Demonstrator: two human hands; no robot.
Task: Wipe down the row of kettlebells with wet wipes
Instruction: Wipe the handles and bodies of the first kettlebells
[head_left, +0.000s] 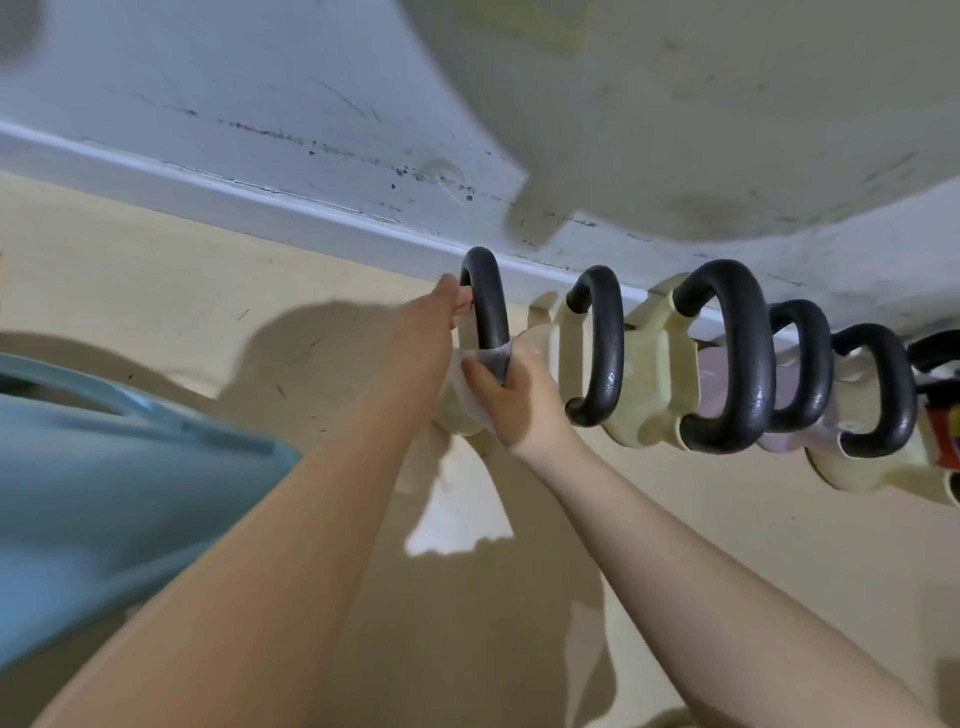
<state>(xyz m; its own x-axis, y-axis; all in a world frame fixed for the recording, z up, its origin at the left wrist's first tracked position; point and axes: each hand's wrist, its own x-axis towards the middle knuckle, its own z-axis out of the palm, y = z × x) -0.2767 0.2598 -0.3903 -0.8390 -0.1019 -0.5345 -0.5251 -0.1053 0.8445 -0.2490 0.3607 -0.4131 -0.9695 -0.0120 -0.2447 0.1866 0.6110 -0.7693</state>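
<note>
Down at floor level, a row of kettlebells (675, 364) stands along the foot of a scuffed white wall (260, 104), just in front of its skirting board (208, 187), on a beige floor (156, 270). Each has a black loop handle; most bodies are cream, one further along looks pale pink, and the far end of the row runs out of view at the right edge. Both bare arms reach to the nearest kettlebell (457, 415), the leftmost in the row. The left hand (426, 332) is at the far side of its black handle (485, 296), fingers curled in behind the loop near the top, so it holds the handle there. The right hand (511, 395) grips the lower part of the same handle, its fingers and thumb wrapped round a white wet wipe (485, 364) that is pressed against the black bar and drapes over the cream body below. The next kettlebell (597, 348) stands just beside the right hand, apart from it. At the left edge sits a light blue plastic bin (104, 467), well apart from the row. Shadows of the arms fall across the floor beneath them.
</note>
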